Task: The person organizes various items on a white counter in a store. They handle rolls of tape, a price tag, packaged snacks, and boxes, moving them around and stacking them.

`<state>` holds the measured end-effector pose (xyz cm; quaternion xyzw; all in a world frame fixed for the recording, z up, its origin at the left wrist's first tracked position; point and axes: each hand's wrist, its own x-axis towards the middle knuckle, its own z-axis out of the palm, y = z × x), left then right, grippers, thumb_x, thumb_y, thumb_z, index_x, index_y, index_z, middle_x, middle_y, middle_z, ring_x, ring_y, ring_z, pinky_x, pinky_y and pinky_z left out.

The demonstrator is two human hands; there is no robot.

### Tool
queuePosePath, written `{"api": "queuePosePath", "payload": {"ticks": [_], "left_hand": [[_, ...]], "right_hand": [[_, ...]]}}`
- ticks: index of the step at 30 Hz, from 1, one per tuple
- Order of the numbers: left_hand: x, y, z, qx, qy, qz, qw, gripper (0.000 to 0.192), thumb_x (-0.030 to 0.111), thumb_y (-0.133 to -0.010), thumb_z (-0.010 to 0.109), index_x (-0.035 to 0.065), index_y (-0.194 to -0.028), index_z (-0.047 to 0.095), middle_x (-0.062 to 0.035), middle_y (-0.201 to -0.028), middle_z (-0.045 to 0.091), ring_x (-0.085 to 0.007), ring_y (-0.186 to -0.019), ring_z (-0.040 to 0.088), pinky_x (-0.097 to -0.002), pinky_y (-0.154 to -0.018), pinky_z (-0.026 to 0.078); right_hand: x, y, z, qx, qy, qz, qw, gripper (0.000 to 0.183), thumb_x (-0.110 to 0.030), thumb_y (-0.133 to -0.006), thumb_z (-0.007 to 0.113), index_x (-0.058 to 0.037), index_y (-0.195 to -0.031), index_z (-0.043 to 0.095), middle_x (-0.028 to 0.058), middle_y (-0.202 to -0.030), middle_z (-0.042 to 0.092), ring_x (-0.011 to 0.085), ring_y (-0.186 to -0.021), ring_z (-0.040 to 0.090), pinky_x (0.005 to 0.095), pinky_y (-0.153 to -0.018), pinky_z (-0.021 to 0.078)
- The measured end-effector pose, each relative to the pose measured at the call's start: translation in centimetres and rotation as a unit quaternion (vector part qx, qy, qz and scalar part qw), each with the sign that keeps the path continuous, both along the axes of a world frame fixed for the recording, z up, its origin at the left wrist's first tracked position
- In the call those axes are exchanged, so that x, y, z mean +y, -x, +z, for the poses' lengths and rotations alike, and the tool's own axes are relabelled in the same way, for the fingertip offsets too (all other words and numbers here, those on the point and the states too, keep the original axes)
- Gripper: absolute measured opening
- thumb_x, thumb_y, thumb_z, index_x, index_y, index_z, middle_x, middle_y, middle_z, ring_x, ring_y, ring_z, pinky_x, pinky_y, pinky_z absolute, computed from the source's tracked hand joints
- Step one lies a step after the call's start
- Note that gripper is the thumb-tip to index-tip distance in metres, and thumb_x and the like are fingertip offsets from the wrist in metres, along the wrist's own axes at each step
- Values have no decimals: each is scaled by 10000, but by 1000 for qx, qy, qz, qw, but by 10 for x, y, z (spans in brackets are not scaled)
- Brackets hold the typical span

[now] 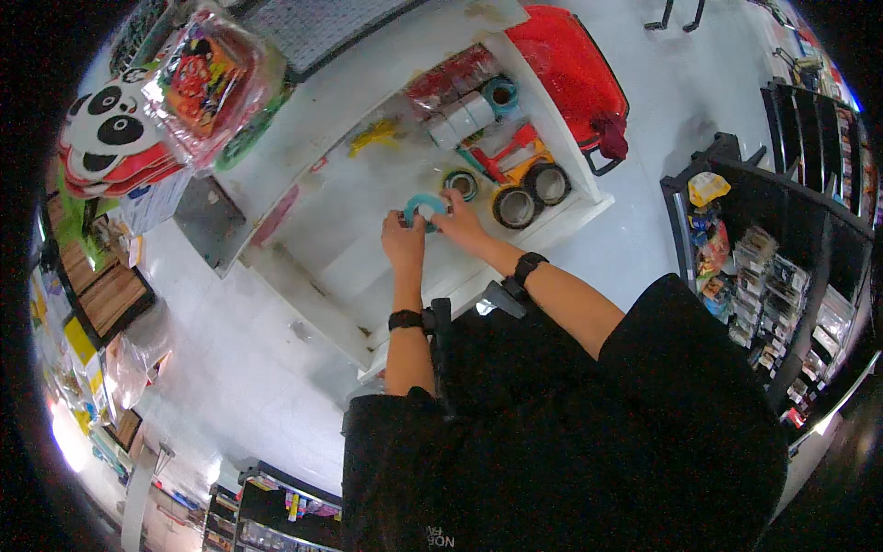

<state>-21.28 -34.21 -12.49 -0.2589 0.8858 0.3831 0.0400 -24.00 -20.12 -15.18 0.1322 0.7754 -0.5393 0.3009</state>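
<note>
Both my hands hold one teal ring-shaped roll of tape (425,201) above the floor of a white open box-like counter (331,228). My left hand (404,240) grips its left side, and my right hand (462,221) grips its right side. Just beyond my right hand lies a small dark-rimmed tape roll (460,185). Two black-and-yellow tape rolls (516,207) sit to the right, beside a red tape dispenser (507,155). Farther back are a row of whitish rolls (463,121), a blue roll (500,94) and dark red packs (452,79).
A yellow object (374,136) lies near the counter's back wall. A red basket (566,69) stands beyond its right side. Packaged goods and panda-faced items (110,131) are at the left. A black shelf rack (772,186) with hanging packets stands at the right.
</note>
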Motion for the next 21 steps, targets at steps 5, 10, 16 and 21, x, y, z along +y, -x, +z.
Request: {"api": "queuePosePath", "payload": {"ticks": [5,10,16,21], "left_hand": [[43,52,5,-43,-167,-60,983,379,286,-853,688,17,-1103,596,-148,-934,681,-278,-835,666,-381,-747,525],[102,83,-19,-24,-261,-58,963,482,258,-856,651,6,-1248,531,-148,-996,680,-240,-870,674,-357,-759,523],[128,100,-59,-99,-384,51,917,523,205,-866,619,13,-1327,463,-130,-1006,665,-216,-853,675,-324,-660,530],[134,106,-67,-116,-425,64,895,514,173,-849,607,18,-1320,472,-137,-1053,650,-210,-852,673,-315,-638,530]], "right_hand": [[58,48,10,67,-62,-42,995,522,-200,-854,609,-26,-1316,436,131,-995,623,196,-816,624,335,-702,509],[109,92,8,98,-126,-34,987,474,-231,-866,594,-11,-1266,465,210,-1116,627,319,-986,633,410,-829,491],[121,130,3,118,-212,65,968,550,-355,-839,622,34,-1201,479,290,-1005,647,446,-964,631,499,-825,513],[112,131,15,67,-324,137,933,527,-325,-823,626,38,-1181,494,295,-916,660,431,-890,661,505,-773,549]]}}
